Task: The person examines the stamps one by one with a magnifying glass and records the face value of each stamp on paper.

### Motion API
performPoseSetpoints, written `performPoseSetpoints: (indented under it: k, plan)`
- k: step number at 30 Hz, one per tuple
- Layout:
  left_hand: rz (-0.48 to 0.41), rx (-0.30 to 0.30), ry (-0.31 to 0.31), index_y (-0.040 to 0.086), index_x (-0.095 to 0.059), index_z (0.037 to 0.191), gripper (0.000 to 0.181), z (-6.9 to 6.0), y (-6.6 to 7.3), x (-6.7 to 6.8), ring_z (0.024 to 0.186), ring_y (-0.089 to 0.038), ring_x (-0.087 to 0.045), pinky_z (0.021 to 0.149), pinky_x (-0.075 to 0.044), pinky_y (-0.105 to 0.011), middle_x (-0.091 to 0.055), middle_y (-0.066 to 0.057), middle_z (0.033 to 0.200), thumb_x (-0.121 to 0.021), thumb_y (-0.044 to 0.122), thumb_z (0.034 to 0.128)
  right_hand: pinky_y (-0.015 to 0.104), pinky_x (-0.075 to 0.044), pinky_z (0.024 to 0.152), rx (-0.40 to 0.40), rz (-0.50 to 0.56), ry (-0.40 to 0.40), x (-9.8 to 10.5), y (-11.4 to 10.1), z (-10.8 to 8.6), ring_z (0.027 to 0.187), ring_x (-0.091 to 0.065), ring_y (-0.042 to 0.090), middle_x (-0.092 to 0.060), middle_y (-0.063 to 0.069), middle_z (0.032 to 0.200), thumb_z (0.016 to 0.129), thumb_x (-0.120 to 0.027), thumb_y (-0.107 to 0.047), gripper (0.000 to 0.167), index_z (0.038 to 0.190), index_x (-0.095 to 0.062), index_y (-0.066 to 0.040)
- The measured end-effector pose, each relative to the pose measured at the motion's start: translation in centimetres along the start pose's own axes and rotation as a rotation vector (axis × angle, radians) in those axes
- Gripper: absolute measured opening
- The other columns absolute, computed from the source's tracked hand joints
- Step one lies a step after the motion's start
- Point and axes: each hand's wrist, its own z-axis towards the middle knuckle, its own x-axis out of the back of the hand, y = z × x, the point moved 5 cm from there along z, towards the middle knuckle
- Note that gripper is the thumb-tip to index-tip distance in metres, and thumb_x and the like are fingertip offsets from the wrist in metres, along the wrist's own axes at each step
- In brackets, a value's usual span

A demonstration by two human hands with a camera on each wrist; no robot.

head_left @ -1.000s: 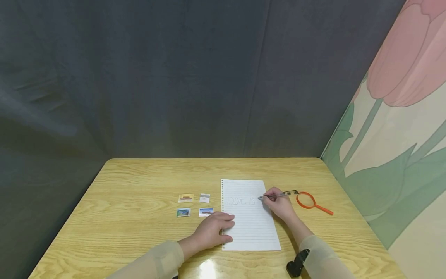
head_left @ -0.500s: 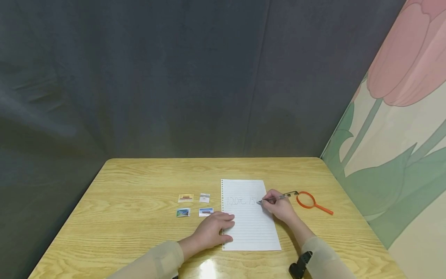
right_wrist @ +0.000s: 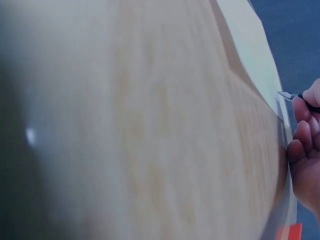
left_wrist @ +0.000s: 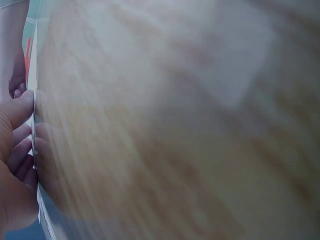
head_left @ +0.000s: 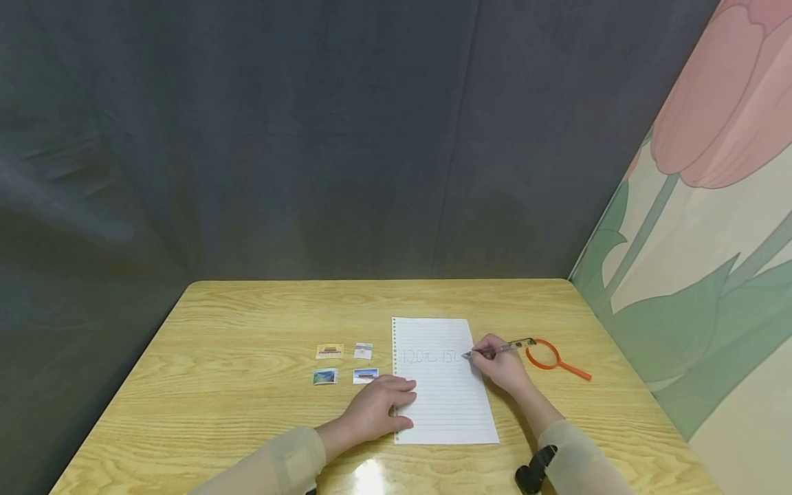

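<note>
A lined sheet of paper [head_left: 442,405] with punched holes down its left edge lies on the table and bears handwriting, "1.20元 15" and a further stroke. My right hand [head_left: 502,366] pinches a pen [head_left: 510,346], whose tip meets the paper near its right edge, at the end of the written line. In the right wrist view the pen's tip [right_wrist: 286,95] shows beyond the curled fingers. My left hand [head_left: 379,407] rests flat across the paper's left edge, fingers spread. Close beyond it lies a blue-and-white stamp-like picture [head_left: 366,376].
More small stamp-like pictures lie left of the paper: a yellow one [head_left: 330,351], a grey-white one [head_left: 363,351] and a green-blue one [head_left: 325,376]. An orange magnifying glass [head_left: 574,372] lies right of my right hand. A dark curtain [head_left: 346,151] hangs behind the wooden table [head_left: 216,385].
The pen dipped slightly, then moved a little right with my right hand. A curved stroke now follows the "15" on the paper. My left hand stays in place.
</note>
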Motion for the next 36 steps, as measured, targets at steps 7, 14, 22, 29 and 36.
performPoseSetpoints:
  k: [7, 14, 22, 29, 36]
  plan:
    - [-0.004, -0.006, 0.002, 0.011, -0.067, 0.128, 0.047, 0.0, 0.1, 0.1, 0.13, -0.022, -0.05, 0.112, -0.036, -0.034, -0.057, -0.003, 0.14, -0.078, 0.029, 0.0856, 0.021, -0.039, 0.053, -0.031, -0.032, 0.027, -0.2, 0.1, 0.6, 0.065, -0.047, 0.016, -0.054, 0.002, 0.072, 0.084, -0.07, -0.001, 0.006, 0.087, -0.065, -0.002]
    - [0.008, -0.012, -0.001, 0.012, -0.068, 0.128, 0.047, 0.0, 0.1, 0.1, 0.13, -0.022, -0.05, 0.112, -0.035, -0.034, -0.057, -0.003, 0.14, -0.078, 0.029, 0.0855, 0.02, -0.042, 0.052, -0.061, -0.013, 0.019, -0.5, 0.2, 0.9, 0.064, -0.05, 0.015, -0.058, 0.002, 0.073, 0.086, -0.071, -0.003, 0.007, 0.089, -0.066, 0.0]
    - [0.001, 0.013, -0.012, 0.011, -0.067, 0.128, 0.048, 0.0, 0.0, 0.1, 0.131, -0.02, -0.048, 0.113, -0.035, -0.033, -0.056, -0.002, 0.141, -0.078, 0.03, 0.086, 0.021, -0.046, 0.054, -0.115, -0.001, 0.039, -0.3, 0.7, 0.7, 0.07, -0.054, 0.017, -0.064, 0.005, 0.081, 0.087, -0.07, -0.004, 0.005, 0.091, -0.067, -0.002]
    - [0.0, 0.011, -0.011, 0.011, -0.066, 0.129, 0.049, -0.1, 0.0, 0.1, 0.131, -0.02, -0.049, 0.112, -0.036, -0.034, -0.056, -0.002, 0.141, -0.078, 0.031, 0.0859, 0.02, -0.044, 0.05, -0.129, 0.013, 0.05, 0.5, 1.2, 0.4, 0.065, -0.053, 0.015, -0.063, 0.005, 0.079, 0.088, -0.07, -0.004, 0.005, 0.091, -0.067, -0.002]
    - [0.005, 0.011, -0.01, 0.011, -0.067, 0.128, 0.049, 0.0, 0.1, 0.1, 0.131, -0.02, -0.049, 0.112, -0.035, -0.034, -0.056, -0.001, 0.141, -0.078, 0.031, 0.0854, 0.021, -0.045, 0.052, -0.121, 0.019, 0.068, 0.9, 1.4, 0.3, 0.066, -0.053, 0.015, -0.064, 0.006, 0.079, 0.088, -0.07, -0.004, 0.006, 0.09, -0.066, -0.001]
